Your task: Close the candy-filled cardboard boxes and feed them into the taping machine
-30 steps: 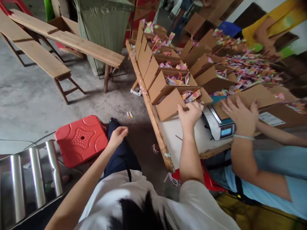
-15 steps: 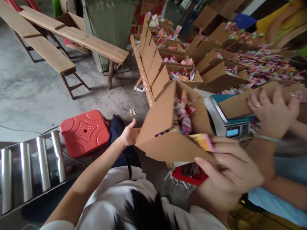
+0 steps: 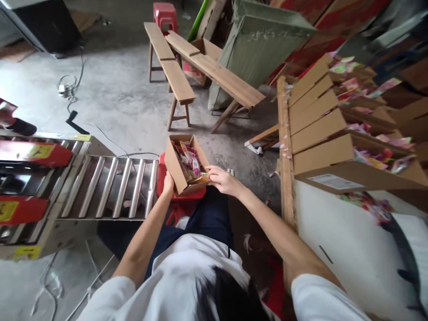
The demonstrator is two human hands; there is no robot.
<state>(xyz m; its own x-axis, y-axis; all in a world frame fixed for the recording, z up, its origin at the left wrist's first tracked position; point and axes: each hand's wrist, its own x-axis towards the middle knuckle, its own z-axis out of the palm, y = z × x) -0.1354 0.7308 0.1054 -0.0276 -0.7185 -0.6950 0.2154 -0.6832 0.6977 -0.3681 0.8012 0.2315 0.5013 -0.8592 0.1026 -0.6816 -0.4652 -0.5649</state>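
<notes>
An open cardboard box (image 3: 175, 171) filled with small colourful packets (image 3: 192, 161) is between my two hands, above a red plastic stool (image 3: 162, 169). My left hand (image 3: 168, 184) grips the box's near left side, its fingers partly hidden. At the right wall, my right hand (image 3: 223, 180) pinches the rim. A yellowish packet lies by its fingertips; whether it is also held I cannot tell. Whether the box touches the stool is unclear.
Left of the stool runs a roller conveyor (image 3: 122, 187), leading to a machine with red covers (image 3: 33, 154). Wooden benches (image 3: 177, 80) stand ahead. On the right, several filled cartons (image 3: 321, 156) line a table with a wooden edge (image 3: 286, 178). Cables (image 3: 68, 91) lie on the floor.
My view has turned left. Both hands have carried the box away from beside the scale and table to above the stool. The co-worker's hands and the scale are out of view.
</notes>
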